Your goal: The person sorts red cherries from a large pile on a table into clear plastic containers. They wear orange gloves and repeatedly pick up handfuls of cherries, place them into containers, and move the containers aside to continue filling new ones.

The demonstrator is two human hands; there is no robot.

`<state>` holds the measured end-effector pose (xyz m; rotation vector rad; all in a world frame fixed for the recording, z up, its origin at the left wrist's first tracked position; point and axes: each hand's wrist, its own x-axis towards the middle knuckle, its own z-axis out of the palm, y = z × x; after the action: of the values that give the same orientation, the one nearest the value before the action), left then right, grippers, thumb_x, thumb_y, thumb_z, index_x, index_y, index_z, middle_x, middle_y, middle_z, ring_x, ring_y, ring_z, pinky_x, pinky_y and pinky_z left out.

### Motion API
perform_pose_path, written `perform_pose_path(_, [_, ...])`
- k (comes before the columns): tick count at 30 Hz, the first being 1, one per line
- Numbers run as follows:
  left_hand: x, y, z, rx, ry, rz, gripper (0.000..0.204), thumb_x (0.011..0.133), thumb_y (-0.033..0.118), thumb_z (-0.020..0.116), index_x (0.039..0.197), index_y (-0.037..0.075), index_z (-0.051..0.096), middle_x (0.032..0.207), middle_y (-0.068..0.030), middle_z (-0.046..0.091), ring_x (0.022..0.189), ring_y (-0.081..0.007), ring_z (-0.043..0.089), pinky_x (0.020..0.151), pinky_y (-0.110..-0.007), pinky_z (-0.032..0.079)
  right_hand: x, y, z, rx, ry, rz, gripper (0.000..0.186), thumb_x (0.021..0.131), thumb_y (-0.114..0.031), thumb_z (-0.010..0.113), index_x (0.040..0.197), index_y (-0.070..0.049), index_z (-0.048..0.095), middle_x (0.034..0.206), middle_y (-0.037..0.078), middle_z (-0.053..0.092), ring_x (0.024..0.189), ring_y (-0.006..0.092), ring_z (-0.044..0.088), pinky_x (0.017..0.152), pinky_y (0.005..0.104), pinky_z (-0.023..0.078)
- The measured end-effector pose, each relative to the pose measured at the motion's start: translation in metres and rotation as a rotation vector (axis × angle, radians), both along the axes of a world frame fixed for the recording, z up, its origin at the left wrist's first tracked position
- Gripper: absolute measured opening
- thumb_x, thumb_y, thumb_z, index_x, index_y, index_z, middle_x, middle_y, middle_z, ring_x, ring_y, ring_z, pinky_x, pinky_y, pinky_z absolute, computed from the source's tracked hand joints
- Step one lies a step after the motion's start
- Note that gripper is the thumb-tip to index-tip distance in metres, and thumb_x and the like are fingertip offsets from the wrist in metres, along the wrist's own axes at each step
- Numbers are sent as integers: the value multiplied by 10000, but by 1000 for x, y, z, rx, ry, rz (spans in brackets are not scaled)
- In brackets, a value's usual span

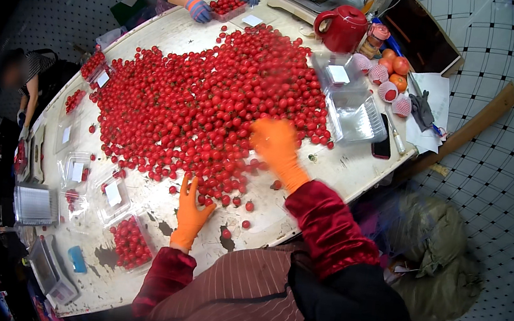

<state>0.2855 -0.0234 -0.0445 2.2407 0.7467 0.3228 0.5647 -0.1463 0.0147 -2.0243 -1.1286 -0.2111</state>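
A wide heap of red cherry tomatoes covers the middle of the white table. At its near edge rests my left hand, in an orange glove, fingers stretched out and thumb apart, with tomatoes beside the fingertips. My right hand, gloved alike, is over the right part of the heap. Motion smears it, and its fingers are partly hidden, so I cannot make out whether it holds anything. Left of my left hand stands a clear plastic box filled with cherry tomatoes.
Clear plastic boxes lie at the right, near a red jug, foam-netted fruit and a phone. Across the table, a co-worker's striped gloves touch a box of tomatoes. More boxes line the left edge.
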Motion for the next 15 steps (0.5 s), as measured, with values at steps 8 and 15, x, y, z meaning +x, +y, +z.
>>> perform_pose_path(8, [-28,-11,-18,35,-51,200,661,808,198,780,1372,50,471,1489,-237,299,1364,-410,354,1065,-436,385,170,-115,-24,-605,113,-585,262,849,-299,592,889,-76,722,868,167,686,868,379,665,751,476,521])
perform_pose_path(15, [-25,-16,-4,-102,-35,244,611,828,149,753,1370,76,481,1488,-212,295,1345,-365,383,876,-353,529,163,-101,-40,-662,-61,-662,282,897,-285,528,884,-62,699,912,179,688,832,381,673,727,485,533])
